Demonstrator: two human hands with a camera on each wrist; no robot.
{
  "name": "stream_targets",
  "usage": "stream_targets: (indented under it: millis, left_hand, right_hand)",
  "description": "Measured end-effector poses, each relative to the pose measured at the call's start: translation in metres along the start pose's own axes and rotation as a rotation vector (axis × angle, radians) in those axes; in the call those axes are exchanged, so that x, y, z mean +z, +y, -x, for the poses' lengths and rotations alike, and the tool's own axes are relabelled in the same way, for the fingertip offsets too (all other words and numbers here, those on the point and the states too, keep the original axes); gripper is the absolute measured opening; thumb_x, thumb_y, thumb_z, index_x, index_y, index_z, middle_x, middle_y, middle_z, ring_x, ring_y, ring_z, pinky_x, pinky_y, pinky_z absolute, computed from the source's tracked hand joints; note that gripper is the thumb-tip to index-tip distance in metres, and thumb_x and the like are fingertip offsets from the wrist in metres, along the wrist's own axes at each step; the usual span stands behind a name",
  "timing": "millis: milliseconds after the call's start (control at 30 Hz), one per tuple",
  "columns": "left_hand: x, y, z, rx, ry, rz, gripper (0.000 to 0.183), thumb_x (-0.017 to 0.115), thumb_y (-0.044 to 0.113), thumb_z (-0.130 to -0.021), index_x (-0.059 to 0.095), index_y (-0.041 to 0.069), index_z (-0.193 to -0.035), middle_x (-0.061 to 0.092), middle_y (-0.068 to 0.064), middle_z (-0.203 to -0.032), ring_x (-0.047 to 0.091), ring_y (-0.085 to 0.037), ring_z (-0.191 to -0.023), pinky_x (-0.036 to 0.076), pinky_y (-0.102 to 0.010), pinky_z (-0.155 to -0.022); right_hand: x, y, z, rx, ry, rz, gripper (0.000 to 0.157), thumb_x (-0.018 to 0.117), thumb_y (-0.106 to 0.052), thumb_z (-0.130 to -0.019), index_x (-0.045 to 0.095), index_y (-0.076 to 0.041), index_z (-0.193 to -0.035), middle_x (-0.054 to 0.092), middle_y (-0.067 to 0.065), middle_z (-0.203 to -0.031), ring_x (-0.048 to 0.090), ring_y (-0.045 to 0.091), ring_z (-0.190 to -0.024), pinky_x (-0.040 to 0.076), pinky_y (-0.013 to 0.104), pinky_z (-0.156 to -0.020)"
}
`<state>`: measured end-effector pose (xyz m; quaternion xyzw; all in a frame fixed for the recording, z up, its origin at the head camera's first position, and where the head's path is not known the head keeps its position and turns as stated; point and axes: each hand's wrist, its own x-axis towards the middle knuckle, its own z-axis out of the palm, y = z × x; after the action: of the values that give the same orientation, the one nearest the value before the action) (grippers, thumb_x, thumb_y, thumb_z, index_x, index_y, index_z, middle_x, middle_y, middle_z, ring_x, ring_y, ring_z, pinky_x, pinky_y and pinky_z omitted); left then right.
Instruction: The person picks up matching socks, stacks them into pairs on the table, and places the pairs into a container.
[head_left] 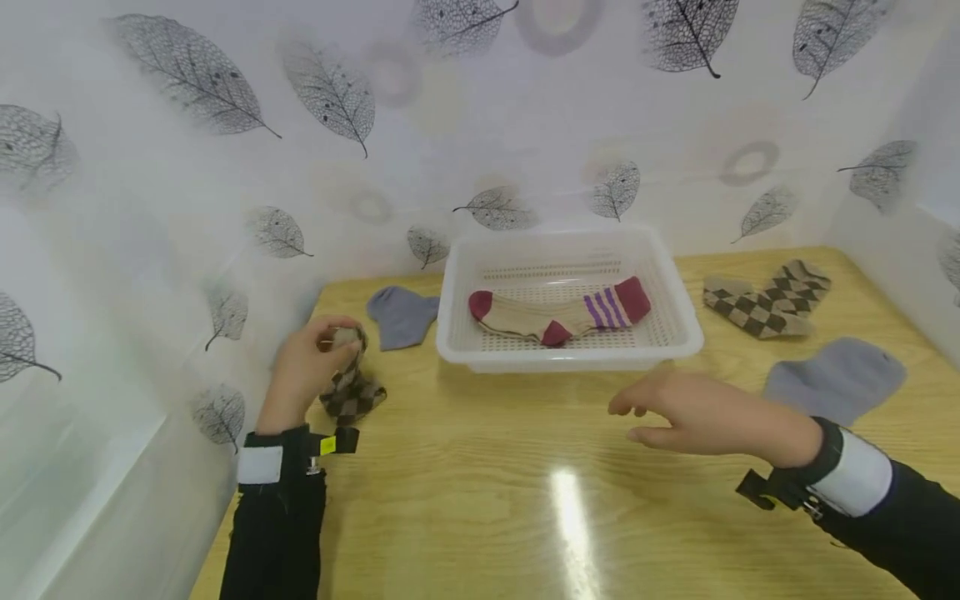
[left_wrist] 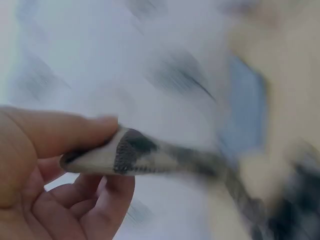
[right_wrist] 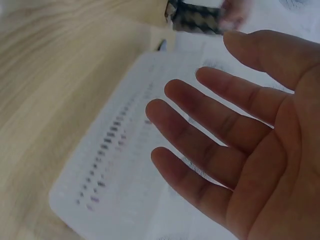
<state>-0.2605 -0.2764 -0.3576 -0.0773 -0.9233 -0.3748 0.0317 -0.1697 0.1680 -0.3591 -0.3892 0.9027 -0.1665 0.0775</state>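
The left hand [head_left: 311,358] pinches a checked sock [head_left: 351,396] near the left edge of the table [head_left: 465,500]. The right hand [head_left: 697,414], fingers spread, is near the front edge of the basket [head_left: 570,360]. Wide wood lies between them.

held sock [head_left: 352,400]: matt knit cloth | basket [head_left: 570,360]: smooth plastic | table [head_left: 450,483]: glossy wood grain

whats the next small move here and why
Probably move the right hand to the checkered sock right of the basket: that hand is open and holds nothing, while the left hand pinches a similarly patterned sock, so the two look like a pair.
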Motion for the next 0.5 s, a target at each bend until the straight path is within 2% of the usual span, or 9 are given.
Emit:
stream_targets:
  millis: [67, 100, 200, 267, 367, 433, 500]
  left_hand:
    - [0.000, 0.026, 0.004, 0.090, -0.022, 0.032, 0.034, 0.061, 0.032, -0.083, 0.056, 0.020, -0.115, 0.054, -0.009, -0.103, 0.052, -0.024, -0.081, 0.044, -0.037, -0.063]
    - [0.001, 0.038, 0.006, 0.141, -0.034, 0.059, 0.034, 0.061, 0.032, -0.083, 0.057, 0.020, -0.115, 0.053, -0.009, -0.093, 0.049, -0.021, -0.072, 0.042, -0.033, -0.058]
    - [0.006, 0.073, 0.012, 0.261, -0.095, 0.154, 0.030, 0.062, 0.026, -0.083, 0.058, 0.017, -0.111, 0.047, -0.005, -0.081, 0.037, -0.018, -0.060, 0.035, -0.027, -0.051]
    - [0.011, 0.094, 0.017, 0.330, -0.141, 0.219, 0.028, 0.063, 0.021, -0.083, 0.059, 0.013, -0.110, 0.049, -0.004, -0.081, 0.039, -0.017, -0.060, 0.037, -0.026, -0.051]
    - [0.020, 0.120, 0.024, 0.417, -0.207, 0.280, 0.025, 0.062, 0.014, -0.083, 0.059, 0.011, -0.108, 0.054, -0.001, -0.091, 0.045, -0.015, -0.065, 0.039, -0.026, -0.055]
    - [0.024, 0.133, 0.030, 0.473, -0.253, 0.324, 0.025, 0.062, 0.011, -0.083, 0.059, 0.010, -0.108, 0.056, 0.000, -0.100, 0.050, -0.015, -0.072, 0.042, -0.026, -0.058]
    - [0.027, 0.145, 0.035, 0.536, -0.291, 0.361, 0.025, 0.061, 0.008, -0.083, 0.058, 0.009, -0.108, 0.056, 0.001, -0.103, 0.049, -0.015, -0.075, 0.043, -0.027, -0.060]
  right_hand:
    - [0.009, 0.000, -0.006, -0.011, -0.004, -0.006, 0.024, 0.059, -0.024, -0.084, 0.060, -0.016, -0.107, 0.061, -0.007, -0.099, 0.056, 0.008, -0.083, 0.047, 0.029, -0.069]
    - [0.013, 0.000, -0.010, -0.013, -0.008, -0.023, 0.023, 0.059, -0.023, -0.085, 0.060, -0.016, -0.106, 0.061, -0.006, -0.099, 0.057, 0.009, -0.083, 0.047, 0.029, -0.069]
    - [0.028, -0.001, -0.024, -0.007, -0.002, -0.104, 0.022, 0.057, -0.021, -0.085, 0.059, -0.015, -0.107, 0.061, -0.004, -0.100, 0.057, 0.011, -0.085, 0.047, 0.030, -0.070]
    - [0.040, 0.000, -0.036, 0.014, 0.002, -0.211, 0.026, 0.056, -0.019, -0.086, 0.056, -0.012, -0.111, 0.060, 0.001, -0.104, 0.057, 0.014, -0.088, 0.047, 0.032, -0.072]
    - [0.059, 0.001, -0.054, 0.065, 0.004, -0.391, 0.036, 0.057, -0.020, -0.086, 0.050, -0.005, -0.119, 0.057, 0.008, -0.112, 0.057, 0.019, -0.093, 0.047, 0.032, -0.076]
    - [0.070, 0.002, -0.064, 0.104, -0.011, -0.502, 0.046, 0.058, -0.027, -0.086, 0.045, -0.004, -0.124, 0.053, 0.010, -0.117, 0.056, 0.019, -0.095, 0.045, 0.031, -0.079]
    - [0.079, 0.002, -0.071, 0.131, -0.037, -0.680, 0.052, 0.061, -0.027, -0.084, 0.041, -0.007, -0.128, 0.049, 0.010, -0.123, 0.057, 0.023, -0.092, 0.046, 0.034, -0.077]
